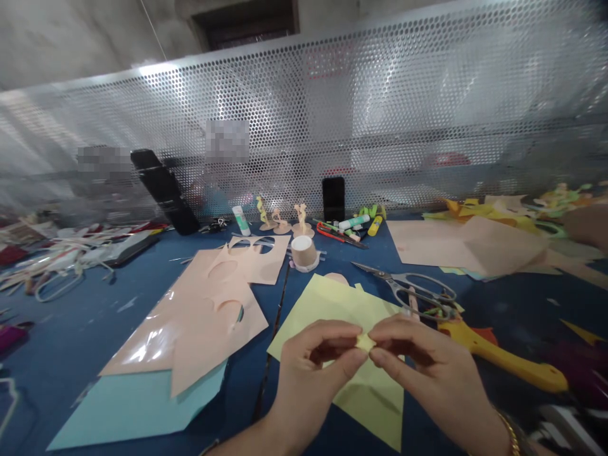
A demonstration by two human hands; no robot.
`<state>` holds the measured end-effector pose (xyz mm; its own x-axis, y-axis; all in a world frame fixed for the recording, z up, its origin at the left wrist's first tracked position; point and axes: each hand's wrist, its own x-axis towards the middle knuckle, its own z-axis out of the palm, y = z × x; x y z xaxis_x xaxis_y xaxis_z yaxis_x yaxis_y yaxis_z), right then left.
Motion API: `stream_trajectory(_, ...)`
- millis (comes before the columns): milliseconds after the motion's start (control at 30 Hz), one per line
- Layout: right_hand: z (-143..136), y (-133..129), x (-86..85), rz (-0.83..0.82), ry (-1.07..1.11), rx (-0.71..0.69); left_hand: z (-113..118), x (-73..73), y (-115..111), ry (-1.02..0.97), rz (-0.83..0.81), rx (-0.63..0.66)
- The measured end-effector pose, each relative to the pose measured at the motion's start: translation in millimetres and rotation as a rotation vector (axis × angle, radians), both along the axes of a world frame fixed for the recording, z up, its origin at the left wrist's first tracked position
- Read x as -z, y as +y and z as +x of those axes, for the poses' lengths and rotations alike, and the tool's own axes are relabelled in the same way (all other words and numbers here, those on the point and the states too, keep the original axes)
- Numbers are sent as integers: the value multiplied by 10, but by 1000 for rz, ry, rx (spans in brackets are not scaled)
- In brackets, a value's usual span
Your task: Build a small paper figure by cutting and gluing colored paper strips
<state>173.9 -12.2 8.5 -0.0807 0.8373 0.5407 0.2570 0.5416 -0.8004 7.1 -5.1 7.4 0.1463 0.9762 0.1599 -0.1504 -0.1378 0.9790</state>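
Between the fingertips of both hands is a small pale yellow paper piece point(365, 342). My left hand point(316, 373) pinches its left side between thumb and fingers. On its right side, my right hand point(427, 373) grips it the same way. Both hands are over a light yellow-green paper sheet point(327, 304) lying on the blue table. Metal scissors point(403, 282) lie just beyond my right hand, their blades pointing away to the left.
Peach sheets with round cutouts point(190, 316) and a blue sheet point(137, 405) are at the left. A tape roll point(304, 251), small paper figures point(301, 218) and a phone point(334, 198) stand farther back. A yellow-handled tool point(513, 361) lies right.
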Motion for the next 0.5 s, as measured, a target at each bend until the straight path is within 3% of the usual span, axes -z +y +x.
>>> stream_trajectory(167,5,-1,8,10,4,-23,-7,18,8,16,118,0)
stream_trajectory(500,4,-4,15,-16,4,-14,8,21,-17,33,115,7)
